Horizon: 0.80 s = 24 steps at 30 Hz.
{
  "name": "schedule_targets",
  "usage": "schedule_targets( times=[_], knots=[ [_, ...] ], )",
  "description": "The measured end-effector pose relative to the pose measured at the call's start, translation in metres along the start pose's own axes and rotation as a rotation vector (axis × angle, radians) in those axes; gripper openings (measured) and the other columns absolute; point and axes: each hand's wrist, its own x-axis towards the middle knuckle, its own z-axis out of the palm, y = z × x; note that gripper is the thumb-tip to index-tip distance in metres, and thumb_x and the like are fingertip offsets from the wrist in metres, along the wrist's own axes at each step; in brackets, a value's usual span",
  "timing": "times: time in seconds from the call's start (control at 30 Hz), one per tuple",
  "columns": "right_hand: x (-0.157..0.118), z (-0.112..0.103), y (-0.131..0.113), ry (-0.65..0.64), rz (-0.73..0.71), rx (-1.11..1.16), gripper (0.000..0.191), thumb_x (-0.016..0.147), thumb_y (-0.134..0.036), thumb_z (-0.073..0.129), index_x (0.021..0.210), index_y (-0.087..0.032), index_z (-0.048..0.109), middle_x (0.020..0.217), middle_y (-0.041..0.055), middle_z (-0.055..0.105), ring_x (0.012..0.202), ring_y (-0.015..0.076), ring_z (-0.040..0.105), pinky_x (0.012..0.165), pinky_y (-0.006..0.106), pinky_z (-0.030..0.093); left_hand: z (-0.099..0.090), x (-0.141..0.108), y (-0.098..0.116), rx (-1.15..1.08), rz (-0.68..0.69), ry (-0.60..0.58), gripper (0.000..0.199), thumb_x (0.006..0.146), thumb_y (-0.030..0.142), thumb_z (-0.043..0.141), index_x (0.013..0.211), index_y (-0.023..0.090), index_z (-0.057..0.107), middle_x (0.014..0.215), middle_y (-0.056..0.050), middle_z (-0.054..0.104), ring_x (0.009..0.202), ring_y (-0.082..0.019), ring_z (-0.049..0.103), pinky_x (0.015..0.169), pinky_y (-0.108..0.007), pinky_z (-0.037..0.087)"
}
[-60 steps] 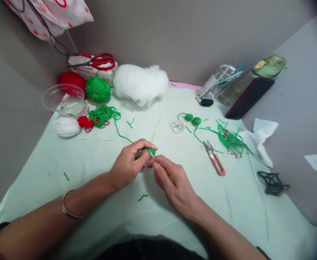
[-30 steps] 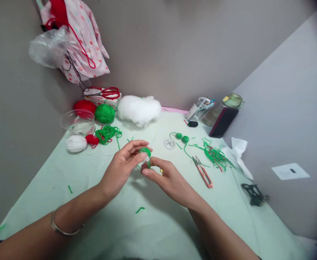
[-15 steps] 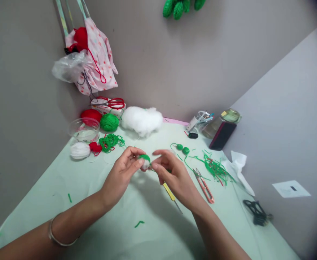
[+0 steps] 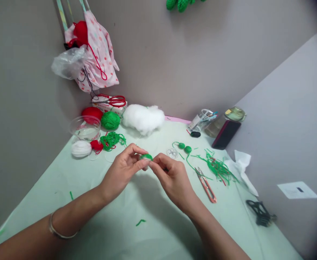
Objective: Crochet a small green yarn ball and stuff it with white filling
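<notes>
Above the middle of the table, my left hand (image 4: 123,169) pinches a small green crochet piece (image 4: 146,156) between thumb and fingers. White stuffing shows at its lower side. My right hand (image 4: 171,177) meets it from the right, thumb and index pressed together at the piece's edge; exactly what they grip there is partly hidden. To the right lie two small green crochet balls (image 4: 188,149) with a yarn tail. Orange thread snips (image 4: 206,186) rest nearby, blades slightly apart. Behind my hands sits a pile of white fibre stuffing (image 4: 143,119).
Back left are a green yarn ball (image 4: 110,120), a clear plastic tub (image 4: 85,128), a white yarn ball (image 4: 81,148) and red-handled scissors (image 4: 116,101). Green yarn scraps (image 4: 219,168), a propped phone (image 4: 226,134) and a black clip stand (image 4: 261,213) are at right. A pink bag (image 4: 101,54) hangs on the wall.
My right hand has moved in and closed its fingers at the crochet piece. The yellow-handled hook seen beneath that hand before is out of sight. The view has shifted slightly.
</notes>
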Motion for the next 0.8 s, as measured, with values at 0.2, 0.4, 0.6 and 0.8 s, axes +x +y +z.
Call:
schedule_targets(
  times=[0.2, 0.4, 0.6, 0.8],
  knots=[
    [-0.012, 0.019, -0.004, -0.034, -0.173, -0.191, 0.024, 0.1, -0.024, 0.045, 0.079, -0.021, 0.056, 0.063, -0.0047, 0.048, 0.055, 0.0101, 0.038, 0.057, 0.024, 0.03, 0.001, 0.002, -0.011, 0.021, 0.004, 0.084, 0.012, 0.083, 0.02, 0.067, 0.083, 0.022, 0.056, 0.081, 0.003, 0.058, 0.073, -0.014, 0.054, 0.068, -0.029, 0.045],
    [-0.003, 0.029, 0.01, -0.002, -0.168, -0.306, 0.019, 0.096, -0.026, 0.054, 0.081, -0.021, 0.065, 0.062, -0.0019, 0.056, 0.055, 0.0116, 0.043, 0.057, 0.025, 0.03, 0.005, 0.001, -0.013, -0.064, -0.125, 0.151, 0.01, 0.081, 0.018, 0.063, 0.079, 0.022, 0.053, 0.073, 0.005, 0.052, 0.067, -0.013, 0.049, 0.065, -0.028, 0.04],
    [0.004, 0.016, 0.009, 0.06, 0.019, -0.033, 0.027, 0.092, -0.034, 0.061, 0.069, -0.02, 0.064, 0.054, -0.0068, 0.043, 0.052, 0.0084, 0.032, 0.053, 0.025, 0.025, 0.004, 0.001, -0.002, -0.243, -0.187, 0.022, 0.014, 0.093, 0.035, 0.065, 0.09, 0.022, 0.061, 0.085, 0.001, 0.059, 0.081, -0.015, 0.056, 0.081, -0.031, 0.046],
    [0.008, 0.004, 0.004, 0.033, 0.093, 0.215, 0.037, 0.089, -0.044, 0.068, 0.064, -0.019, 0.06, 0.051, -0.009, 0.03, 0.051, 0.0079, 0.023, 0.049, 0.026, 0.019, -0.001, 0.003, 0.0, -0.251, -0.192, -0.051, 0.017, 0.091, 0.035, 0.073, 0.095, 0.022, 0.063, 0.088, 0.003, 0.061, 0.079, -0.013, 0.059, 0.083, -0.031, 0.046]
  ],
)
